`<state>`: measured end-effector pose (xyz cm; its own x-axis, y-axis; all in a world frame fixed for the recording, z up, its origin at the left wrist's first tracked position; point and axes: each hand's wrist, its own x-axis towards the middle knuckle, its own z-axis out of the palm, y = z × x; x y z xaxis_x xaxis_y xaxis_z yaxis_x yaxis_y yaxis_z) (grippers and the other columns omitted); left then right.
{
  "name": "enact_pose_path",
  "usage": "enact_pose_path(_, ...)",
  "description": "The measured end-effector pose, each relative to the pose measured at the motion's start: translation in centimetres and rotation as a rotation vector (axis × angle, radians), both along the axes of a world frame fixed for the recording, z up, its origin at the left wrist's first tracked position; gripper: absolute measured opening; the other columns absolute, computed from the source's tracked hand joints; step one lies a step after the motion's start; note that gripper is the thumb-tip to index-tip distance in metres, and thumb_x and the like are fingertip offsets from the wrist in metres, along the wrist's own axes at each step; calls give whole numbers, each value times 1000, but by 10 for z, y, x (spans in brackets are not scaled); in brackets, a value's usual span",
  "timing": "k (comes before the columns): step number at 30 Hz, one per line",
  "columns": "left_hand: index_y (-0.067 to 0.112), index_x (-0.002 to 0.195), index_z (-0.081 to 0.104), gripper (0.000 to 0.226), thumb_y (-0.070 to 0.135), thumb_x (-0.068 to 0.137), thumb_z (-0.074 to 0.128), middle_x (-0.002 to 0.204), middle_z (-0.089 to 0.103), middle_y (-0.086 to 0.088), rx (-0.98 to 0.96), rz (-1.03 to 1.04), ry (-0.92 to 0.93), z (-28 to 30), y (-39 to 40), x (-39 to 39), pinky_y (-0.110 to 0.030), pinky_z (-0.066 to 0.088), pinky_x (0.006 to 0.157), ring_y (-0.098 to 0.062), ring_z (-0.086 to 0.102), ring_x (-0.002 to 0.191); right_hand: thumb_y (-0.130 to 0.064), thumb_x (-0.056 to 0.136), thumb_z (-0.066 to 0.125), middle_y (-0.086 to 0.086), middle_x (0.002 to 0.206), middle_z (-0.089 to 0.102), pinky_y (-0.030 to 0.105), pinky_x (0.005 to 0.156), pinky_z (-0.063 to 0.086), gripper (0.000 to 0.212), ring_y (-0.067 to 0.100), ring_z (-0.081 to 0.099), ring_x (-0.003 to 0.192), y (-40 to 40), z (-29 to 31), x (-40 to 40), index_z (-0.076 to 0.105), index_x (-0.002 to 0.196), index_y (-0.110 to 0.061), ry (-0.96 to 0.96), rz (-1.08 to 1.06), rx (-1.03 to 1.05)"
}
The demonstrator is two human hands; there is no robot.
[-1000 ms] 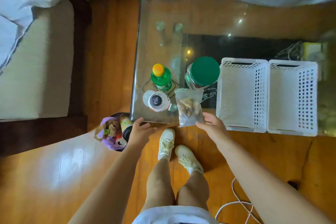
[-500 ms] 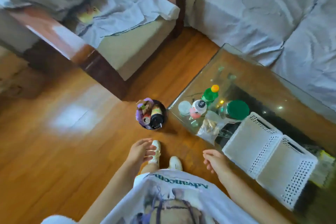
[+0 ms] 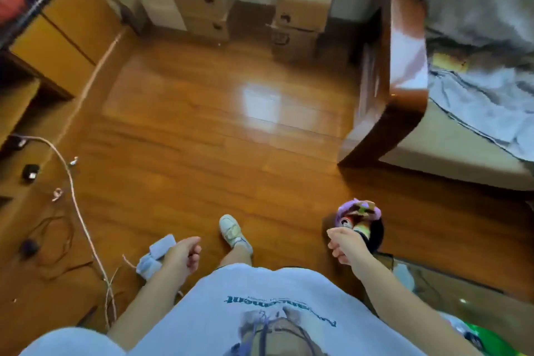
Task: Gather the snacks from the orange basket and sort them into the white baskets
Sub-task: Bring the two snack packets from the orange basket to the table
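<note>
Basket of snacks (image 3: 359, 218) sits on the wood floor (image 3: 202, 124), lower right of frame, beside the glass surface (image 3: 450, 289), within arm's reach. Right hand (image 3: 345, 244) hovers just in front of it, grip loosely curled, nothing held; probably heading in for the next snack. Left hand (image 3: 183, 253), lower centre, hangs half-curled and bare. White baskets out of view.

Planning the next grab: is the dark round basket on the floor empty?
Not empty: the dark round basket holds a purple packet and a can.
</note>
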<state>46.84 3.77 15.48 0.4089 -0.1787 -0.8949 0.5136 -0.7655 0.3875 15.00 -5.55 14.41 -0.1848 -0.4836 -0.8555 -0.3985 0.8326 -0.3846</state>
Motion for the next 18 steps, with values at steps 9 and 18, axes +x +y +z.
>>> enact_pose_path(9, 9, 68, 49, 27, 15, 94, 48, 28, 51, 5, 96, 336, 78, -14, 23, 120, -7, 28, 29, -2, 40, 19, -13, 93, 49, 5, 67, 50, 20, 42, 33, 10, 13, 46, 51, -104, 9, 176, 57, 90, -16, -160, 261, -24)
enact_pose_path(18, 6, 87, 57, 15, 18, 93, 52, 74, 56, -5, 53, 239, 74, -15, -81, 195, -24, 40, 56, -14, 51, 63, -5, 90, 48, 7, 62, 51, 19, 40, 35, 12, 16, 44, 48, -152, -4, 248, 58, 87, -12, -107, 175, 26)
